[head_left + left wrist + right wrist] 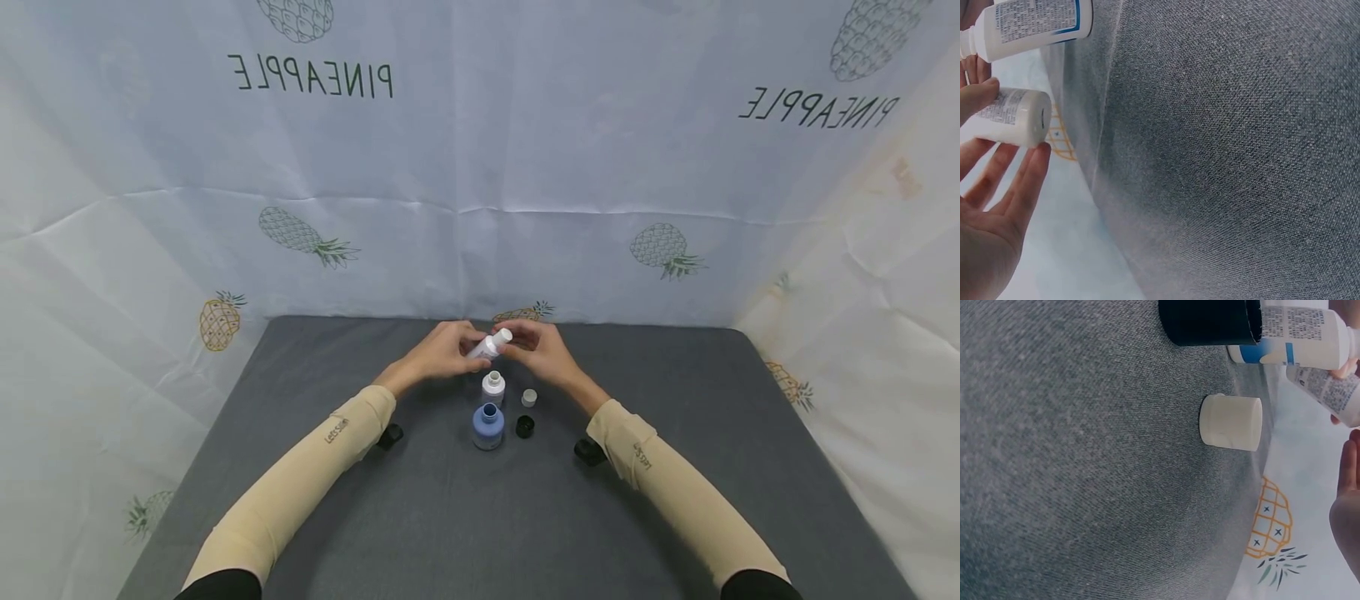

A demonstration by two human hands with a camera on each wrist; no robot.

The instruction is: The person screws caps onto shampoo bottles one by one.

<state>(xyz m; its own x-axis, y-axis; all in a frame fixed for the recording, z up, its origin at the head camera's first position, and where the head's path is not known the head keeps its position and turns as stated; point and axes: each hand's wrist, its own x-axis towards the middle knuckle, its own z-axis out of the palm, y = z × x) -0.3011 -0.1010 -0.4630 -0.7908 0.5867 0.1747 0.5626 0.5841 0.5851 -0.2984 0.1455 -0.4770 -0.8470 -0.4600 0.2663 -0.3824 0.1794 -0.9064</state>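
Observation:
My left hand (444, 350) grips a small white bottle (1013, 117) with printed text, held tilted above the table, its base toward the left wrist camera. The bottle's white cap (502, 337) points up and to the right. My right hand (542, 352) has its thumb and fingers around this cap; in the right wrist view only part of that hand shows, at the edge. Below the hands a white bottle (492, 385) stands uncapped on the table, with an uncapped blue bottle (488, 429) in front of it.
A white cap (528, 397) and a black cap (525, 427) lie on the grey table (465, 517), right of the standing bottles. Black wrist devices (589, 452) show under both forearms. A pineapple-print cloth (480, 167) hangs behind the table.

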